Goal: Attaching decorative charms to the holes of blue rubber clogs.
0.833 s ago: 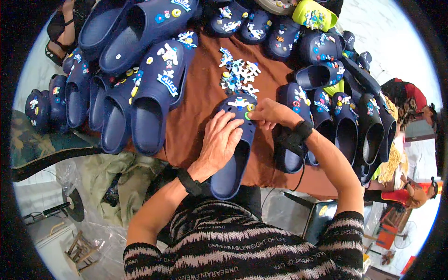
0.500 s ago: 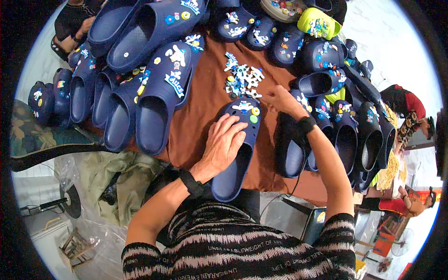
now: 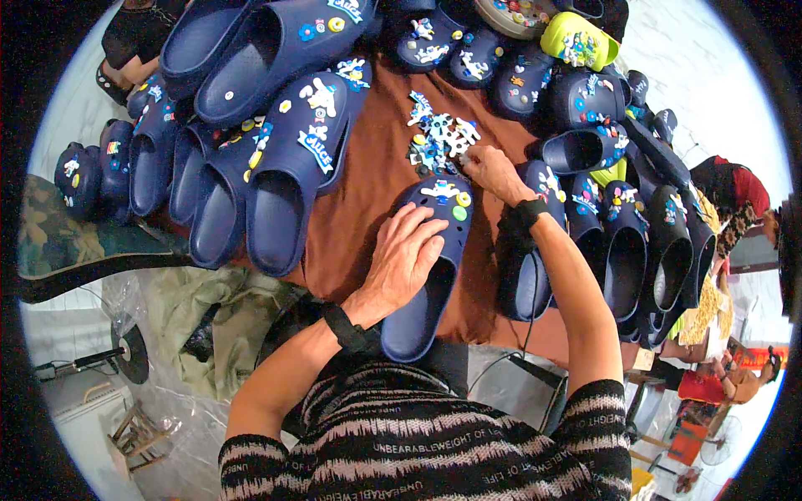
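Note:
A navy clog lies on the brown cloth in front of me, with several small charms fixed on its toe. My left hand rests flat on the clog's upper, fingers spread. My right hand reaches past the toe into a small pile of loose charms, fingertips pinched among them; whether a charm is gripped is hidden. A black band wraps each wrist.
Rows of navy clogs with charms crowd the left, back and right of the cloth. A yellow-green clog sits at the back. Another person is at the right edge. Plastic bags and a stool lie on the floor lower left.
My right hand has moved from the clog's toe up to the pile of loose charms. My left hand stays pressed on the clog.

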